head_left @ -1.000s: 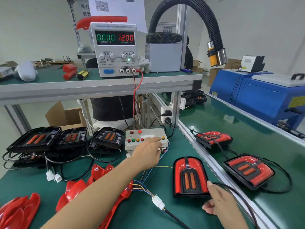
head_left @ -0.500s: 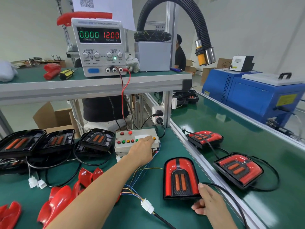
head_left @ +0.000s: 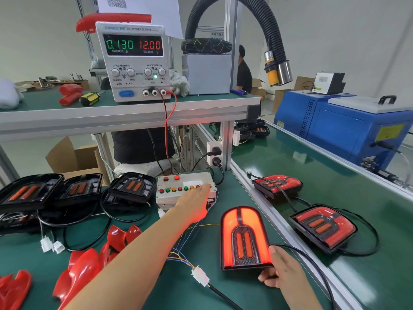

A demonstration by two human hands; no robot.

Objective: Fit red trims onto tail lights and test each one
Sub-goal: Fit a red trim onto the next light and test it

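Note:
A tail light (head_left: 244, 237) with a red trim lies on the green bench, and its red surround glows. My right hand (head_left: 282, 270) grips its near right corner, thumb on top. My left hand (head_left: 195, 201) reaches forward and its fingers press the right end of the button row on the white test box (head_left: 176, 189). The power supply (head_left: 134, 63) on the shelf reads 0.130 A and 12.00 V. Loose red trims (head_left: 89, 265) lie at the near left. Several black tail lights without trims (head_left: 131, 186) sit at the left.
Two finished tail lights (head_left: 323, 228) lie with their cables on the conveyor belt at the right. A blue machine (head_left: 348, 126) stands beyond the belt. A white connector (head_left: 200, 276) with coloured wires lies by my left forearm. A person in black stands behind the shelf.
The tail light has lit up red. The supply's current reading rose from 0.000 to 0.130. My left hand shifted slightly right along the test box buttons.

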